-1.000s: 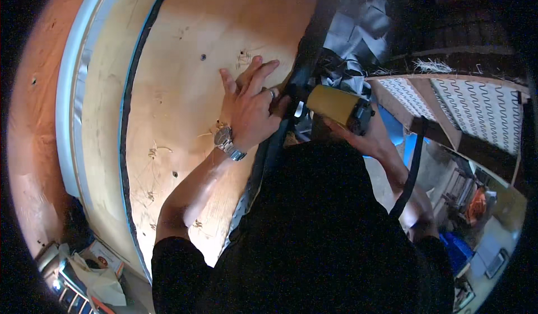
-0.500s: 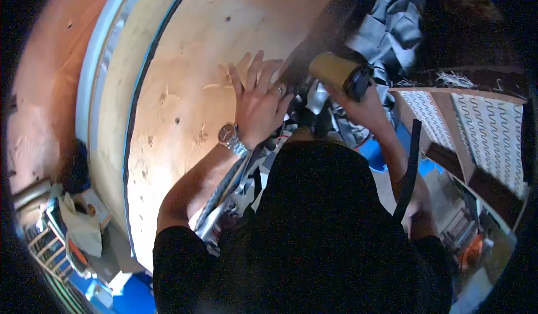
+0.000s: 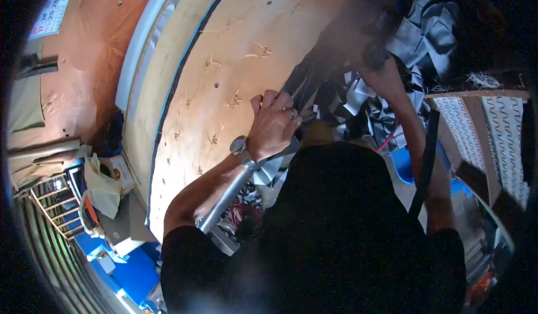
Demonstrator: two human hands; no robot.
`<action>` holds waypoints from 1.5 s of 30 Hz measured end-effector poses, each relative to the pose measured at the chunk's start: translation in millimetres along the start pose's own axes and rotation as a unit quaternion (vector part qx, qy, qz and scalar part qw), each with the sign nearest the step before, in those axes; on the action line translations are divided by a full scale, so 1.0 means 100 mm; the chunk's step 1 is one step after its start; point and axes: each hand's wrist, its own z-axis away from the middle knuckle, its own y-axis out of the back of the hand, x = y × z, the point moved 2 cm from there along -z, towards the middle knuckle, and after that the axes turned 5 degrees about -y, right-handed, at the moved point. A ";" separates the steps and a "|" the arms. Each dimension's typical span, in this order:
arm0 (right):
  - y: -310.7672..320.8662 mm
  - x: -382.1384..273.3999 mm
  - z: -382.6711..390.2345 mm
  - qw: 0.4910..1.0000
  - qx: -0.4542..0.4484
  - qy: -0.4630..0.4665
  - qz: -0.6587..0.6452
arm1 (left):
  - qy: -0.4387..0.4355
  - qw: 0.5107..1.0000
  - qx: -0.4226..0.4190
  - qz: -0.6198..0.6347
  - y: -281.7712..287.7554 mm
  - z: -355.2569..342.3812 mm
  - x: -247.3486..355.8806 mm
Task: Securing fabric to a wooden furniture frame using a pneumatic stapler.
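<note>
My left hand (image 3: pixel 273 124), with a metal wristwatch (image 3: pixel 240 146), lies at the right edge of a large curved wooden panel (image 3: pixel 224 73). Its fingers curl closed on the edge of a dark fabric strip (image 3: pixel 314 62) running along that edge. Further right and up, my right hand (image 3: pixel 386 76) is closed around a dark, round-ended object (image 3: pixel 375 53). Shade and haze hide the rest of this object. Staples or bits of straw-coloured fibre (image 3: pixel 234 98) stick out of the panel. Crumpled grey fabric pieces (image 3: pixel 428 28) are heaped beyond my right hand.
At right stands a frame with zigzag springs (image 3: pixel 499 140). A blue bin (image 3: pixel 403 165) is beneath my right forearm. A wooden rack (image 3: pixel 56 207), a cardboard box (image 3: pixel 131 224) and blue objects (image 3: pixel 134 275) occupy the lower left. A red cord (image 3: pixel 388 140) hangs near my right wrist.
My left hand has gone from flat and spread on the panel to curled at its edge. My right hand has moved up; the yellow-brown cylinder it held no longer shows clearly. The view has shifted.
</note>
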 end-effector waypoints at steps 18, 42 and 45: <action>-0.76 -0.33 1.17 0.965 -0.080 -0.184 0.167 | -0.060 0.988 0.105 0.095 -0.16 -0.01 -0.91; -0.97 -0.28 1.05 0.994 -0.081 -0.075 0.021 | 0.098 0.989 0.065 -0.093 -0.06 1.83 -0.14; -0.99 -0.28 1.05 0.993 -0.054 -0.076 0.071 | 0.097 0.991 0.046 -0.083 -0.04 1.99 -0.15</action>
